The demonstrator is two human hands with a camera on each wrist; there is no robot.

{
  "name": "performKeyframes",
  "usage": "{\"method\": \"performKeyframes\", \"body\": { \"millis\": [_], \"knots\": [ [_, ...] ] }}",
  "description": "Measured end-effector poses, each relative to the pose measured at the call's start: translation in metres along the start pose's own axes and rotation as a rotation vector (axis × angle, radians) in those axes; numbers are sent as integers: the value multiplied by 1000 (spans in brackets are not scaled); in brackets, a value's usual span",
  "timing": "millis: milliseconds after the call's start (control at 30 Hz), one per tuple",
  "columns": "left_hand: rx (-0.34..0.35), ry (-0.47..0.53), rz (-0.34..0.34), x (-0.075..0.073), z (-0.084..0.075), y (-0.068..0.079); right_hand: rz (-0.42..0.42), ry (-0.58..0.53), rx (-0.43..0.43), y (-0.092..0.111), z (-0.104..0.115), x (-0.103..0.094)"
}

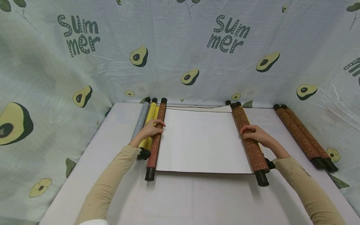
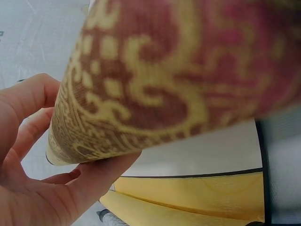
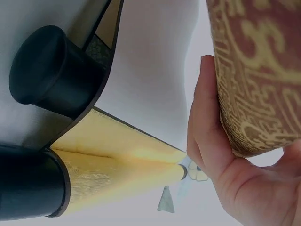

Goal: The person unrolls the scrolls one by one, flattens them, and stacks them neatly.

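A hanging scroll lies partly unrolled, its blank white sheet (image 1: 201,140) spread between two brown-red rolled ends with a gold pattern. My left hand (image 1: 154,128) grips the narrower left roll (image 1: 155,150); in the left wrist view its thumb and fingers curl round the patterned backing (image 2: 155,75). The thicker right roll (image 1: 254,153) is held by my right hand (image 1: 254,134), whose fingers and thumb bend about the roll (image 3: 263,89) in the right wrist view. Black knobs cap both roll ends. The sheet's near edge stands off the table, with shadow under it.
Beside the left roll lie yellow rolls (image 1: 151,114) and a grey roll (image 1: 142,115). Another yellow roll (image 3: 108,183) with a black knob (image 3: 51,70) lies near the right hand. Two brown-red rolled scrolls (image 1: 299,137) rest at the table's right side. A printed cloth (image 1: 168,62) hangs behind.
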State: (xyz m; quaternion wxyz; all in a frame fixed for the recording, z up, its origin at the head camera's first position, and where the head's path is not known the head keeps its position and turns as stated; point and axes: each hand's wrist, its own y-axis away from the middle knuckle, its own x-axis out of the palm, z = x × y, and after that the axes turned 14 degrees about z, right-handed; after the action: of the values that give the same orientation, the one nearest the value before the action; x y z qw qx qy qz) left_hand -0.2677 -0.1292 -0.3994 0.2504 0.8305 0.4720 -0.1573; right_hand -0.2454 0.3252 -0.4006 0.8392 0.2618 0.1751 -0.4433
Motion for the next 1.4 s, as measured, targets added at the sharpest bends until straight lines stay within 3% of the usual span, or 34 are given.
{"method": "performKeyframes", "body": {
  "millis": [333,567,733,1000,1400],
  "knots": [
    [46,-9,-32,1,4,-1,-49,45,40,-1,3,6],
    [88,-72,-57,1,7,-2,-54,89,4,0,2,4],
    [71,-69,-56,-3,8,-1,-68,113,-13,3,-1,-1],
    [44,-14,7,-7,5,3,-77,104,-20,7,-4,-4],
    [74,-31,23,-11,10,5,-106,61,-9,12,-15,-8]
  ]
}}
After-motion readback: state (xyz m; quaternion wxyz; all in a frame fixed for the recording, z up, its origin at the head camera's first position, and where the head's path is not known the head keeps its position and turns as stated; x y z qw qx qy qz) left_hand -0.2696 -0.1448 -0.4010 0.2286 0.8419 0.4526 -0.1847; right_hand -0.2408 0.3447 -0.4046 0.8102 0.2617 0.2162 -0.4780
